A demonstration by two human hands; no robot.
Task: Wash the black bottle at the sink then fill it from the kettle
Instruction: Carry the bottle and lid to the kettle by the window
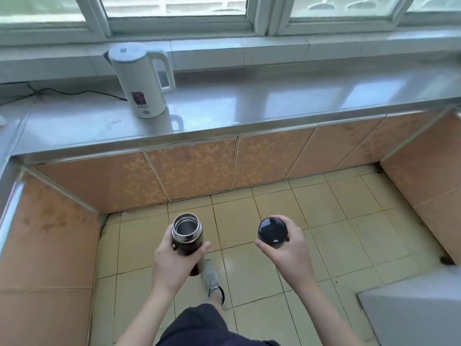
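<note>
Head view: black bottle (186, 237) upright, uncapped, steel mouth open to camera, interior looking metallic; contents, if any, not discernible. Gripped around dark body by left hand (174, 260), thumb on right side of bottle, fingers curled round far side, one fingertip showing at left edge. Held in mid-air over floor (324, 208), low centre of frame, well apart from countertop. Lid (272, 231), black, round, glossy top facing up, held separately in right hand (287, 248); fingers curled round its rim, thumb at left. Lid and bottle apart, side by side at similar height. Kettle (141, 82), white, with handle to right and dark label on front, standing upright on grey countertop (274, 101) near left end, lid closed; black cord (62, 92) trailing off to left behind it. Window (224, 13) above countertop. Orange patterned cabinet fronts (189, 168) below counter edge on three sides. Pale tiled floor beneath; one foot in grey shoe (212, 278) under bottle, dark shorts (199, 325) at bottom edge.
</note>
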